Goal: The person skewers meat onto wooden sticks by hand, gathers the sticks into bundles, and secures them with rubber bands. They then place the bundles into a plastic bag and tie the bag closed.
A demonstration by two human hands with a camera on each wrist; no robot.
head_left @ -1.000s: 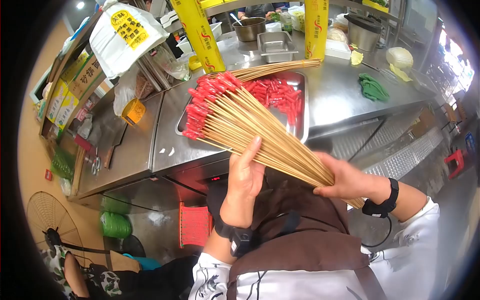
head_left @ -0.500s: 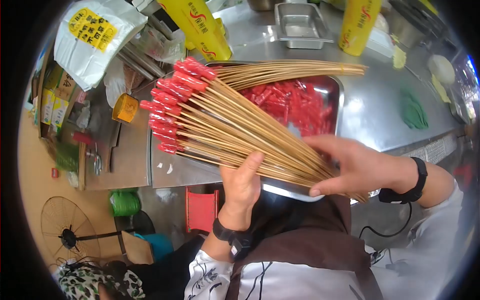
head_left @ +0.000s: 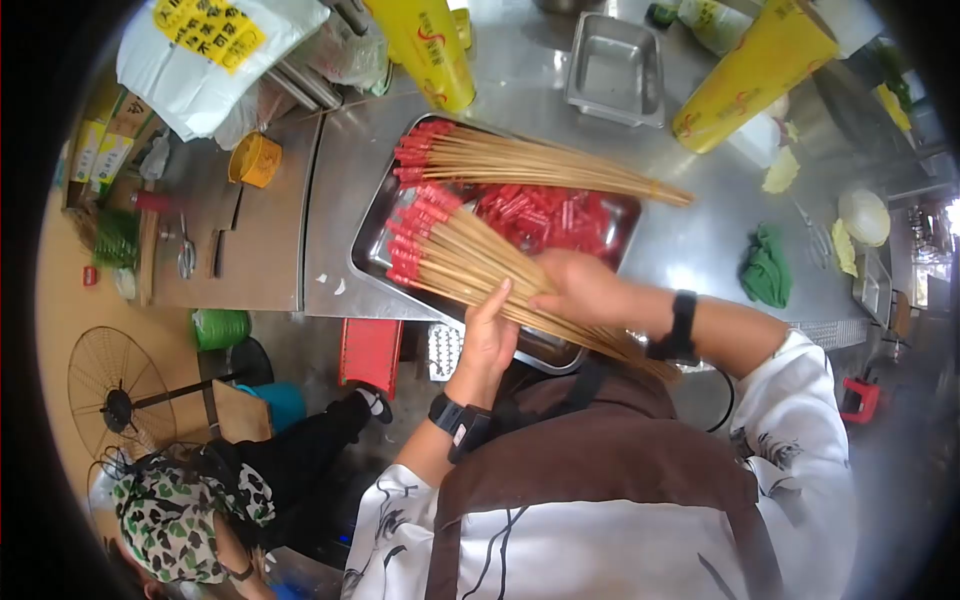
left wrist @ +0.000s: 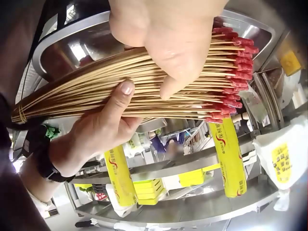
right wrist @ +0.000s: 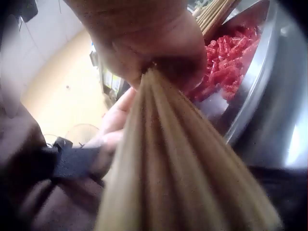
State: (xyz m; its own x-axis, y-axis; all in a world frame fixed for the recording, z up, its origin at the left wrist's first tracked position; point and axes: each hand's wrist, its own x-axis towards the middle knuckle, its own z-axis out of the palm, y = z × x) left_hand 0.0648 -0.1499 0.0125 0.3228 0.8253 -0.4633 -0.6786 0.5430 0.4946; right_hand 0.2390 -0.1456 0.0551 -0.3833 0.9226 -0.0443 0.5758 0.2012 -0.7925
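Note:
A fanned bundle of skewers [head_left: 480, 265] with red pieces on its far ends is held low over the front left of the metal tray [head_left: 362, 262]. My left hand [head_left: 487, 335] grips it from the near side, thumb up along the sticks. Farther down the sticks, my right hand [head_left: 585, 288] grips the same bundle from above. In the left wrist view a yellow band [left wrist: 21, 114] circles the bare stick ends. A second skewer bundle [head_left: 540, 165] lies across the tray's back. Loose red pieces [head_left: 545, 220] fill the tray's middle, partly hidden by my right hand.
An empty steel pan [head_left: 618, 65] stands behind the tray, between two yellow boxes of film, one being the left box [head_left: 425, 50]. A green cloth [head_left: 767, 265] lies on the right. Scissors [head_left: 186, 255] and an orange tub [head_left: 255, 160] sit left. Another person [head_left: 190, 510] is at lower left.
Both hands have lowered the held bundle toward the tray, away from where it was raised before my chest. The right hand has slid closer to the left. The head view has tilted down.

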